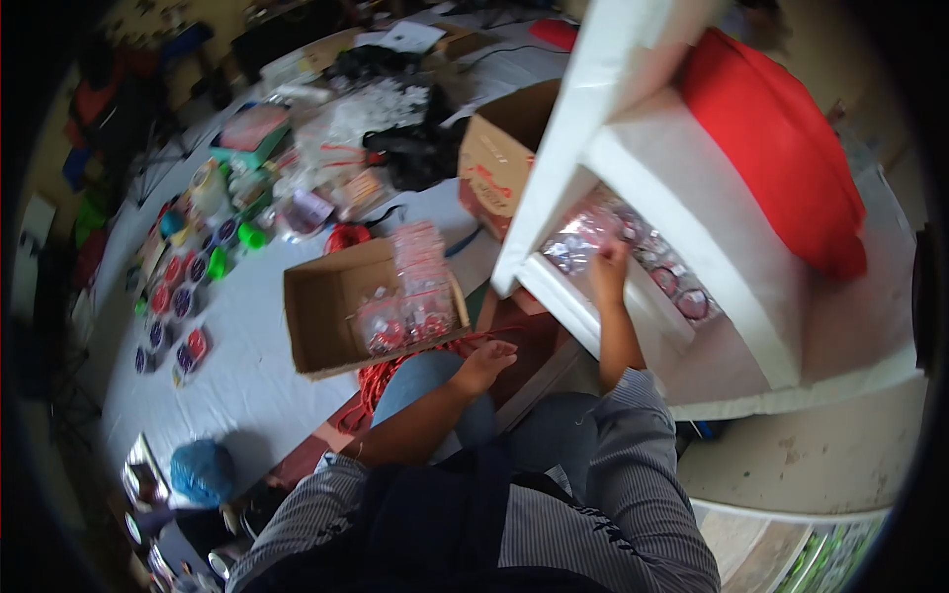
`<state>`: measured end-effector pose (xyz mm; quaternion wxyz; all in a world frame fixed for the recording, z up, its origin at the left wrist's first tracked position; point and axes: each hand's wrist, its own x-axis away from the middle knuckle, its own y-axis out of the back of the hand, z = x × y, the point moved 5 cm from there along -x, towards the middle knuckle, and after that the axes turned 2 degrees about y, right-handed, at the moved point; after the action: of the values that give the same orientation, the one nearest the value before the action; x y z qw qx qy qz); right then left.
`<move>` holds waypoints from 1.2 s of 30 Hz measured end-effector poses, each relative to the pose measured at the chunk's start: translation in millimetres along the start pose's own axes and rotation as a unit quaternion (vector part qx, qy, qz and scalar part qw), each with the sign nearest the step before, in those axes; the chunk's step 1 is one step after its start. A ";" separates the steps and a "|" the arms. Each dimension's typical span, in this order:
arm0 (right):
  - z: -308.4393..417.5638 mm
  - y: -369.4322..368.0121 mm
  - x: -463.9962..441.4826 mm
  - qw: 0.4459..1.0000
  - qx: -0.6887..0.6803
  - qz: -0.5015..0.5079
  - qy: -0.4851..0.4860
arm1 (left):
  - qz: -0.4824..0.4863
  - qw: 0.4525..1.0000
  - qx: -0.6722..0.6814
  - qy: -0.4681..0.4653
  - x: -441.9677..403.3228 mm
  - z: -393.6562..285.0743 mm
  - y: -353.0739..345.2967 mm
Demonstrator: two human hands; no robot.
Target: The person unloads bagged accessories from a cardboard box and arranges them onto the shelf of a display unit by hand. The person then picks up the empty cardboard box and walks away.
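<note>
Clear packets: The clear packets [583,237] lie in the recess of the white case [727,178], on the wearer's right. I judge that its raised walls keep them together within easy reach.

Right hand: I see the right hand [611,254] over the recess, at the packets. Its fingers are drawn close together. Blur hides the fingertips, so I cannot tell whether a packet is gripped.

Right arm: Extended forward, forearm rising steeply from the striped cuff, wrist above the recess; probably so the fingers reach in over the near wall.

Left hand: I see the left hand [484,366] beside the near right corner of the open box [308,321]. The fingers point toward the right arm and curl loosely. I cannot tell whether they hold anything.

Left arm: Forearm slants across the knee [407,392], low and close to the body. I read this as a ready pose near the box.

Open box: Upright, at the near edge of the covered table [252,351]. The stacked packets [423,272] line its right side, with loose packets [383,324] beside them; the stacking likely saves room and keeps order.

Red cords: The red cords [371,388] hang below the box, near the knee.
</note>
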<state>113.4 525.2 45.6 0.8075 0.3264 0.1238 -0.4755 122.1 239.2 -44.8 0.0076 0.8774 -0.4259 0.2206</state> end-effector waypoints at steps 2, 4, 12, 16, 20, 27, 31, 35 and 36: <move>21.3 14.6 19.1 0.996 -0.038 -0.077 0.022 | -0.026 1.000 -0.004 -0.012 3.0 -7.5 22.4; 64.5 26.8 50.9 0.993 0.009 -0.032 0.113 | -0.021 0.990 0.119 -0.077 6.8 -17.4 47.7; 82.5 23.0 199.8 0.920 0.068 0.311 0.228 | -0.387 0.814 -0.376 -0.214 26.3 22.5 277.9; 75.9 13.1 211.4 0.907 0.094 0.381 0.154 | -0.267 0.892 -0.359 0.059 23.9 37.8 300.7; 52.6 4.9 215.8 0.907 0.082 0.402 0.095 | -0.213 0.930 -0.226 0.197 -11.0 85.9 292.4; 44.9 2.9 221.2 0.901 0.082 0.423 0.054 | -0.284 0.937 -0.192 0.065 -51.6 110.4 288.8; 38.3 4.1 222.1 0.904 0.074 0.421 0.029 | -0.262 0.957 -0.039 0.120 -36.5 90.3 269.8; 32.4 4.1 223.0 0.907 0.062 0.416 0.029 | -0.421 0.839 -0.327 0.108 -12.3 48.1 246.5; 31.0 3.7 223.5 0.906 0.058 0.418 0.023 | -0.465 0.822 -0.306 0.122 -10.4 51.8 246.2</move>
<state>228.7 352.8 -43.6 0.9090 0.4050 -0.0333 -0.0929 -48.6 79.7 -138.6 0.4288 0.8901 -0.0089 0.1544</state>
